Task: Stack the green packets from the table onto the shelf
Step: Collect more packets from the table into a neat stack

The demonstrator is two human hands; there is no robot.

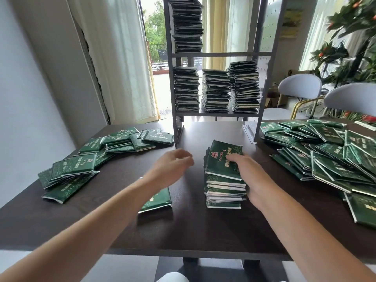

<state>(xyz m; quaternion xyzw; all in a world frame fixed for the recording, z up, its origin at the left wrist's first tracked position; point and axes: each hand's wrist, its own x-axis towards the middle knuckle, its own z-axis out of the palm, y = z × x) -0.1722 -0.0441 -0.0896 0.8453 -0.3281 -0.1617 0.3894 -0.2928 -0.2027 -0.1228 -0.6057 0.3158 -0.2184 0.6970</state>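
A short stack of green packets stands on the dark worktop straight in front of the person, and the right hand has it in a side grip: fingers curled over the tilted top packet, palm against the stack's right face. The left hand hangs just to the left of the stack, apart from it, holding nothing; it is blurred, and its fingers look loosely spread. So the stack lies between the two hands, the right already on it and the left the one that has to close the gap across to the stack's bare left face. The packets' long edges run away from the person, toward the shelf, which stands at the far edge of the worktop directly beyond the stack.

The shelf's lower level carries three tall stacks side by side, and the level above has one tall stack at its left (the rest of that level looks free). One loose packet lies flat under the left forearm. More packets lie scattered in a heap on the left and a bigger heap on the right. Pale curtains, an open doorway, two pale chairs and a plant fill the room behind.
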